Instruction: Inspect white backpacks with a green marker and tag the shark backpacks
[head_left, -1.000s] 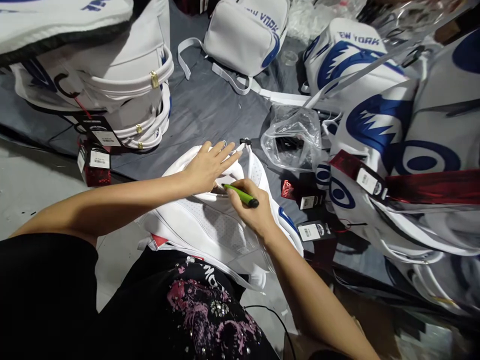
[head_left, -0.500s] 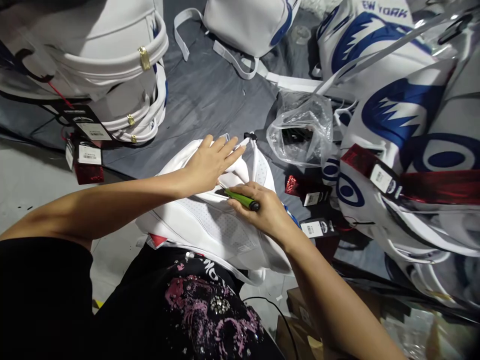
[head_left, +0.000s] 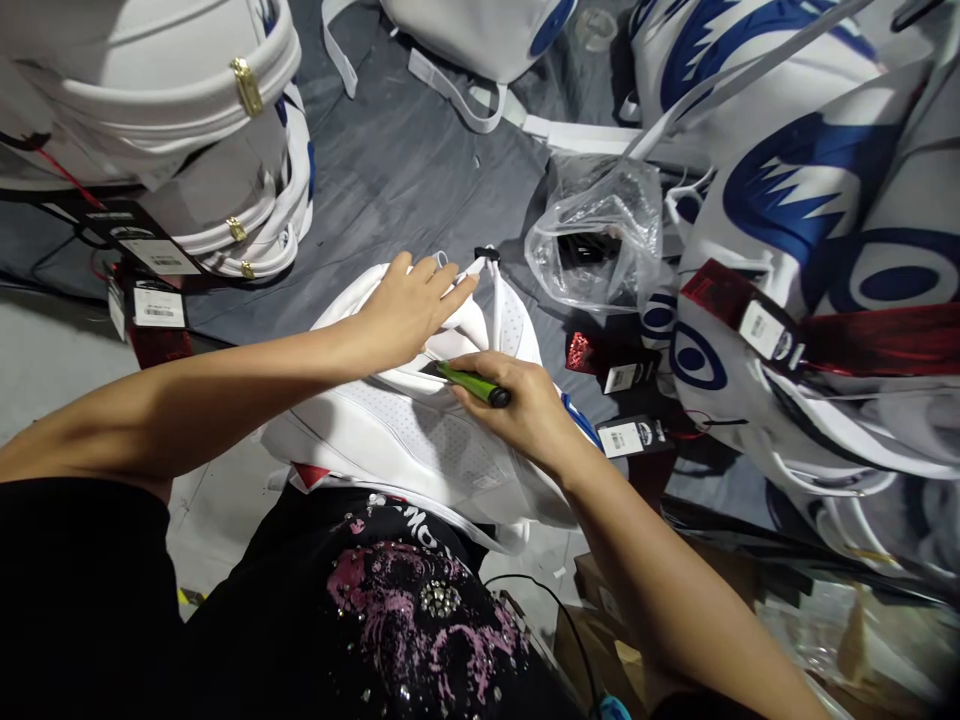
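A white bag (head_left: 420, 440) is sitting at the near edge of the grey tabletop (head_left: 390, 180), leaning against the person's black shirt (head_left: 300, 620), with its mesh panel facing up. The left hand (head_left: 409, 310) is resting on top of the white bag's upper part, its fingers extended and slightly spread, grasping nothing visible; the thumb is mostly hidden. The right hand (head_left: 521, 395) is lying over the middle of the white bag, its fingers curling around a green pen-shaped tool (head_left: 474, 383) and grasping it. The tool's dark tip is pointing into the folds of the white bag, just beside the left hand; whether it is touching the cloth is too small to tell. A black clip (head_left: 487, 254) is showing at the far end of the white bag.

Beyond the white bag and to its right, a clear plastic bag (head_left: 611, 195) is standing with dark pieces (head_left: 585, 247) inside. Farther to the right of the white bag, several white-and-blue bags (head_left: 795, 190) are crowding together, with labelled tags (head_left: 631, 438) lying between. To the left of the white bag and beyond it, a stack of white bags (head_left: 165, 70) is standing, gold clasps (head_left: 246, 87) showing on its straps. Another pale bag (head_left: 472, 30) is lying well beyond the white bag.
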